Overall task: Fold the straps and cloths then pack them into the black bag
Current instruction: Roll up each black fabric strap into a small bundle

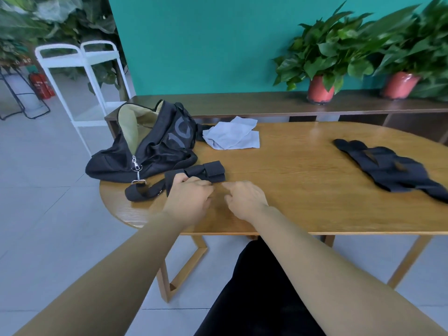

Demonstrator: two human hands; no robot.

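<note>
The black bag (155, 146) lies unzipped at the table's left end, its tan lining showing. Just in front of it lies a folded black strap (206, 171), and the bag's own strap (143, 191) curls toward the table edge. My left hand (191, 197) grips the near end of the folded strap with curled fingers. My right hand (244, 198) hovers just to the right of it, fingers loosely bent and holding nothing. A light grey cloth (232, 137) lies rumpled behind the strap. More black straps (388, 166) sprawl unfolded at the right.
The oval wooden table (303, 190) runs to the right. Behind it a dark low shelf (266, 103) carries two potted plants (322, 59). White chairs (80, 76) stand to the left of the table.
</note>
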